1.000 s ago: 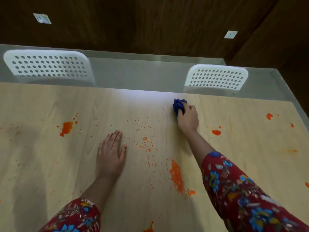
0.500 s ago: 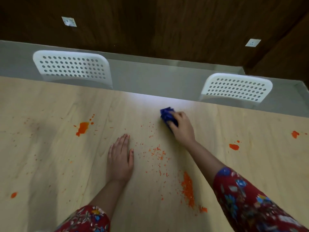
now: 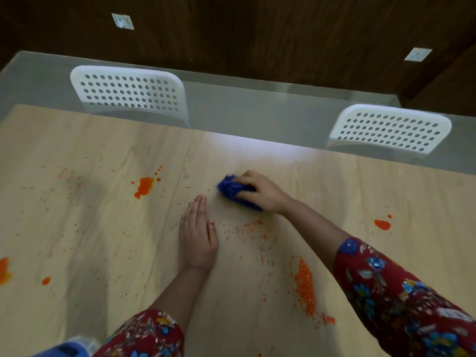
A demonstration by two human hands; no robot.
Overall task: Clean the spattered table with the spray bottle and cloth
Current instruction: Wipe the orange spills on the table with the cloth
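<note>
My right hand (image 3: 262, 191) grips a crumpled blue cloth (image 3: 231, 190) and presses it onto the light wooden table (image 3: 90, 240). My left hand (image 3: 197, 234) lies flat on the table with straight fingers, just below and left of the cloth. Orange spatter marks the wood: a big blot (image 3: 144, 186) to the far left, scattered crumbs (image 3: 249, 229) between my hands, a dense streak of crumbs (image 3: 305, 287) near my right forearm, and a spot (image 3: 382, 224) at the right. A blue and clear object, possibly the spray bottle (image 3: 67, 347), shows at the bottom left edge.
Two white perforated chair backs (image 3: 128, 91) (image 3: 389, 130) stand behind the table's far edge. More orange blots (image 3: 3, 270) lie at the left edge. Beyond the chairs are a grey floor and a dark wooden wall.
My right hand has dragged the cloth leftward and toward me across the table, pushing crumbs along. The left hand has stayed flat in place. The camera view has swung left.
</note>
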